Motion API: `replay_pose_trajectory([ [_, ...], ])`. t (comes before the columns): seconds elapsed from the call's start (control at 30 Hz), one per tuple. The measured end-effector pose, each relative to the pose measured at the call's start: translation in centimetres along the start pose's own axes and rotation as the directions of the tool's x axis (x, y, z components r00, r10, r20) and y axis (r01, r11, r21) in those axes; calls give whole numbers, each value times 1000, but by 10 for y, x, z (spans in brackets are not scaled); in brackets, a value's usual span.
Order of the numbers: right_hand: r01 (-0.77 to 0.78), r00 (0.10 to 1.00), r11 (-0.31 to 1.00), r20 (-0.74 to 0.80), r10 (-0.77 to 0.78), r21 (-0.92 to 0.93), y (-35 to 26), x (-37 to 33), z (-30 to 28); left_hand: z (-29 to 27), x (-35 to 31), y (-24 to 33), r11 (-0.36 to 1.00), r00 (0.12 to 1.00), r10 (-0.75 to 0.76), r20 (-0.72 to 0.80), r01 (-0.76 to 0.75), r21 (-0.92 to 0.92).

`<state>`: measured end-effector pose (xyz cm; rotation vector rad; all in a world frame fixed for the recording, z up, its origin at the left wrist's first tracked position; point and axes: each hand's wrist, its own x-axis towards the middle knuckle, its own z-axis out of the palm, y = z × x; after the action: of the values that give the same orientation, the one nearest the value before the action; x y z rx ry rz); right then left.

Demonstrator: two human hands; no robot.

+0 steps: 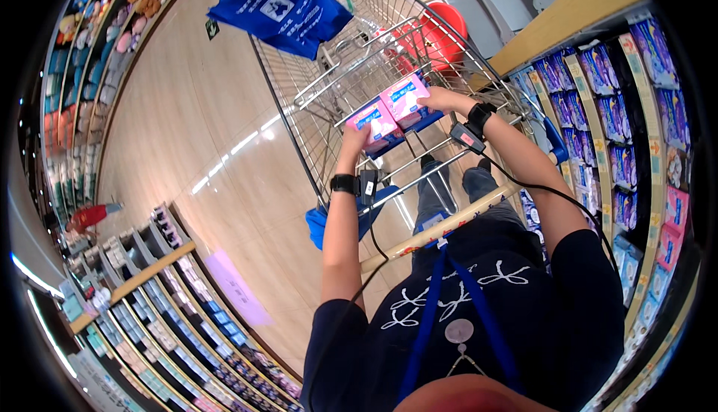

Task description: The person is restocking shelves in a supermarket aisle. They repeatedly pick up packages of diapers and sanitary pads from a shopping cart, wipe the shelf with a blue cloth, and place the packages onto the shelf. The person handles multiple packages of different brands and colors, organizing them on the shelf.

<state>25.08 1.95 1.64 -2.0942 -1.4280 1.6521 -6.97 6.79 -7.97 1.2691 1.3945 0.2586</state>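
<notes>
Packs: a left pink pack (375, 122) and a right pink pack (405, 100), side by side over the near end of the shopping cart (321, 86); I can't tell whether they rest on it or hang clear.
Left hand (354, 141): fingers bent around the left pack's outer end, thumb on its top; the tips underneath are hidden.
Right hand (442, 100): fingers closed on the right pack's outer end, no wider than the pack needs.
Step in hand: the pair seems to be handled as one, held from both ends.
Next move: would call for even inward pressure, so they don't part in the middle, and firm support below before either grip loosens.
Cart: wire mesh, a blue bag (288, 9) at its far left; a red tub (447, 36) beyond, inside or behind I can't say.
Floor (176, 113): pale, glossy, streaked with reflected light.
Aisle: purple packets (617, 124) on the right, plush toys (146, 6) on the left.
</notes>
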Motion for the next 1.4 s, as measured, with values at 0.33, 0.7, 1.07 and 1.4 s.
replay_pose_trajectory([
  [0.33, 477, 868, 791, -348, -355, 384, -2, -213, -95, 111, -165, 294, 751, 764, 504, 402, -618, 234],
  [0.7, 333, 24, 943, -1000, -5, 3, 168, -533, -71, 375, -365, 434, -52, -298, 694, 656, -929, -367],
  [1.07, -310, -511, 949, -831, -220, -60, 284, -673, -48, 561, -454, 449, -382, -483, 735, 476, -875, -297],
  [1.4, -588, -366, 798, -923, -117, 132, 310, -672, -91, 615, -445, 472, -540, -451, 683, 574, -841, -19],
])
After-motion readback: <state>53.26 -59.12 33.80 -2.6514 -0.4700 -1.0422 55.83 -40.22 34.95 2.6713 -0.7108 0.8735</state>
